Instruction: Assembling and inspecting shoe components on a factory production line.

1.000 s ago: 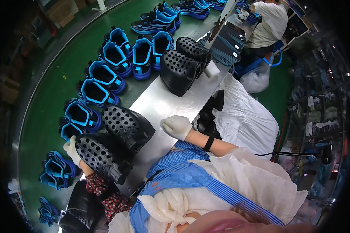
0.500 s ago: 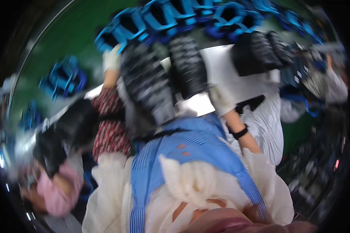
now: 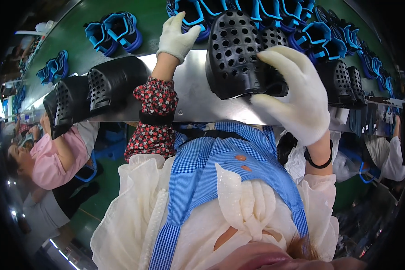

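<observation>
Two black clog-shaped shells with round holes, a larger near one (image 3: 235,56) and another (image 3: 273,39) partly behind it, stand on the metal edge strip (image 3: 191,94) of the bench. My right hand (image 3: 301,92), in a white glove, curves open at their right side. Its fingertips overlap the shells' edge in view; whether they touch I cannot tell. My left hand (image 3: 179,39), gloved too, is raised with fingers spread and holds nothing. Just beyond it is a dark blue sneaker (image 3: 189,13) with light blue lining, in a row of similar ones.
More black perforated shells (image 3: 101,85) stand to the left, others (image 3: 342,81) to the right. Blue sneakers (image 3: 121,31) sit in pairs on the green belt (image 3: 72,38). A person in a pink top (image 3: 60,159) works at the left; another, in white (image 3: 384,150), at the right.
My view has swung left and sharpened. The left hand, earlier at a sneaker, is now apart with fingers spread. My right hand has risen from low beside a shell to the pair's right side.
</observation>
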A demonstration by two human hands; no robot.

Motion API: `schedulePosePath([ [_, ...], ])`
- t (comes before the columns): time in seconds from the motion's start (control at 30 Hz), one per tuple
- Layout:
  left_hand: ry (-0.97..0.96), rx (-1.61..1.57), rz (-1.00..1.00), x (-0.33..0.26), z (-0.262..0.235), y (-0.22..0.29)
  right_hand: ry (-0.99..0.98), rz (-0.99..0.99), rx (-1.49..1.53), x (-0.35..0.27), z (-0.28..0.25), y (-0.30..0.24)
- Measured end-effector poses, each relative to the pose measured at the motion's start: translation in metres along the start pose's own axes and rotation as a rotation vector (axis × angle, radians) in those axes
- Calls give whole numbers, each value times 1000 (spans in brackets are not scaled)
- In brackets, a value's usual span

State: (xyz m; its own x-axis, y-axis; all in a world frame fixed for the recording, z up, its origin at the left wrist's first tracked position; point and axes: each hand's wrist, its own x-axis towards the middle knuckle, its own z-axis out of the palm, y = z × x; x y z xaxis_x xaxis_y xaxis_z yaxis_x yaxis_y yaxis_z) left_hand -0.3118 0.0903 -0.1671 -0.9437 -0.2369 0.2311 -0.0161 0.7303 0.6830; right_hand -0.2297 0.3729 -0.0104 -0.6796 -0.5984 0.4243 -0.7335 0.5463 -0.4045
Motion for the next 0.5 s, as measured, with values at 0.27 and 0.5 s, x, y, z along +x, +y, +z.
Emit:
schedulePosePath([
  [0.27, 1, -22, 104, -22, -24, 3, -179, 2, 57, 17, -2, -7],
  [0.5, 267, -352, 121, -25, -58, 35, -198, -68, 175, 35, -19, -9],
])
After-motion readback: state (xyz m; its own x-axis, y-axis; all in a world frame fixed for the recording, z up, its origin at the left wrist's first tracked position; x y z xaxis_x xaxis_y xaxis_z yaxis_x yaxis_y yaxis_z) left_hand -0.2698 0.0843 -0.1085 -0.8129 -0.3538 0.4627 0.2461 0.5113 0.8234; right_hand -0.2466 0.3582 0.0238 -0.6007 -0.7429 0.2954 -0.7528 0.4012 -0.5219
